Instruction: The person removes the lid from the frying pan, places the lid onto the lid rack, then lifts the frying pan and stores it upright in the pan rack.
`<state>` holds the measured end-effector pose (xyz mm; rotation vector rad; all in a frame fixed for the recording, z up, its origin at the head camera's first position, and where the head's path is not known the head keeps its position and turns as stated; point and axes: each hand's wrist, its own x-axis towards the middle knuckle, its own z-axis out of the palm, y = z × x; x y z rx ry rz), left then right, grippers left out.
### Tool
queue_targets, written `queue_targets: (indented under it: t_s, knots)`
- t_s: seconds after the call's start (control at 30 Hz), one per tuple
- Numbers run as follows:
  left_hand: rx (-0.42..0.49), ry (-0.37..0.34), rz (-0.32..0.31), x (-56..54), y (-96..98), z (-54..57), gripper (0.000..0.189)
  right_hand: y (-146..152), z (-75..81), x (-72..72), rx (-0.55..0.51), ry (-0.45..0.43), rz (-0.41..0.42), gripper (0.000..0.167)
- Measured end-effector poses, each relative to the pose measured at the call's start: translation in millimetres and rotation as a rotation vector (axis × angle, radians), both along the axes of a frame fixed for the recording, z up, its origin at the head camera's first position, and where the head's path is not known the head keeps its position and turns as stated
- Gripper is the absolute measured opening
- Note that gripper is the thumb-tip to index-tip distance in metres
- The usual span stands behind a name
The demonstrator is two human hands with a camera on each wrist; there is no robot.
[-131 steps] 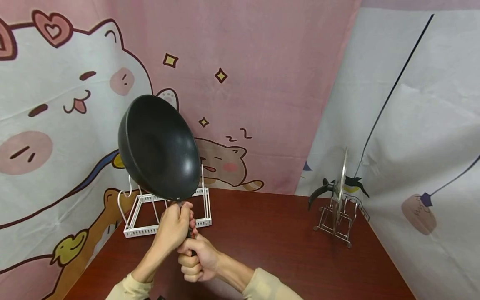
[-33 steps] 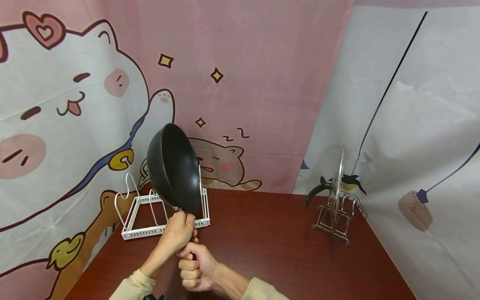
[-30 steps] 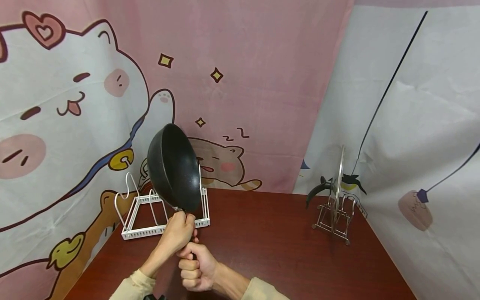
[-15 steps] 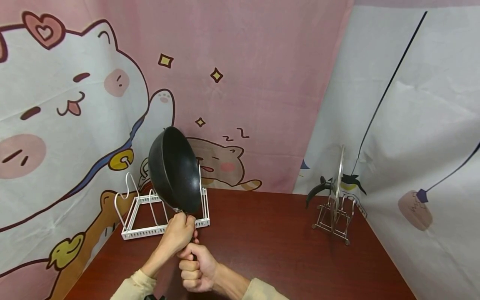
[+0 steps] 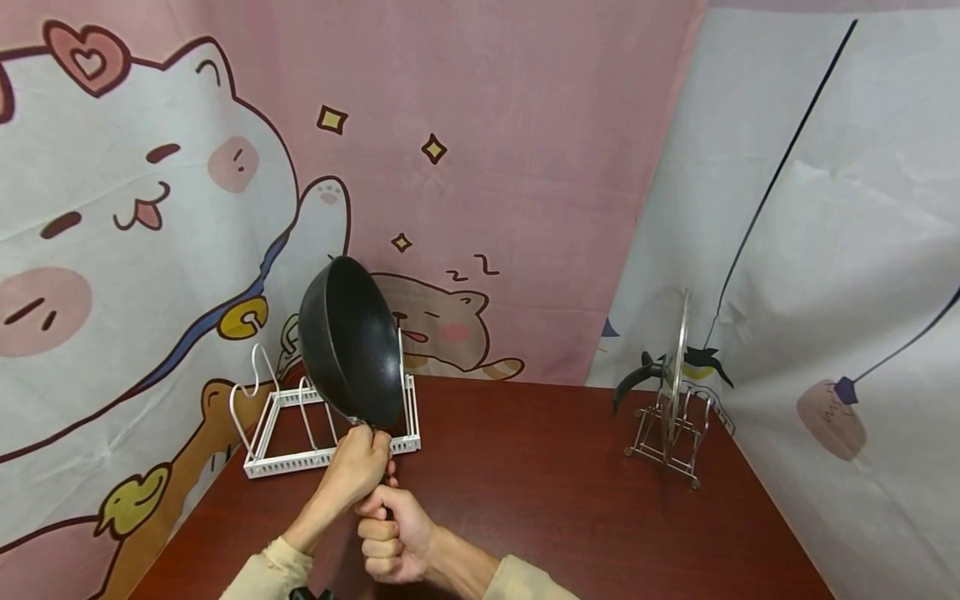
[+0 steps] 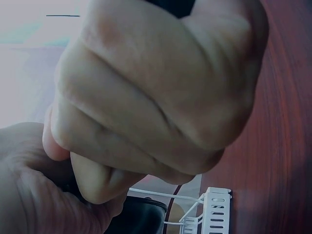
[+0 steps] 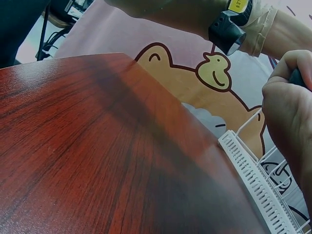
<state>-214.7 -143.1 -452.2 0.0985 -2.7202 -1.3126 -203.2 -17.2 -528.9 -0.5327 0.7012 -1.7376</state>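
A black wok is tilted up on its side in the head view, with its hollow facing right. It is over the right part of a white rack; whether it touches the rack I cannot tell. My left hand grips the wok's handle close to the pan. Lower down, my right hand is curled round the handle's end. In the left wrist view, curled fingers fill most of the picture and part of the wok shows below. The right wrist view shows the dark handle end in my right hand.
To the right, a round lid with a silver rim and dark curved handle stands edge-on in a wire rack. Brown tabletop lies between the racks. Printed cloth hangs behind the table.
Since the oldest frame, the wok has come down towards the white rack and turned from facing me to facing right. Over the last second it has sunk slightly; both hands keep their grip.
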Motion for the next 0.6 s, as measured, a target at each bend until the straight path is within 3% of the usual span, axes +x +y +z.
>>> queue_targets:
  t_s: [0.6]
  knots:
    - [0.008, 0.017, -0.005, -1.1, -0.6, -6.6, 0.038, -0.5, -7.1, 1.7, -0.006, -0.024, -0.03, 0.041]
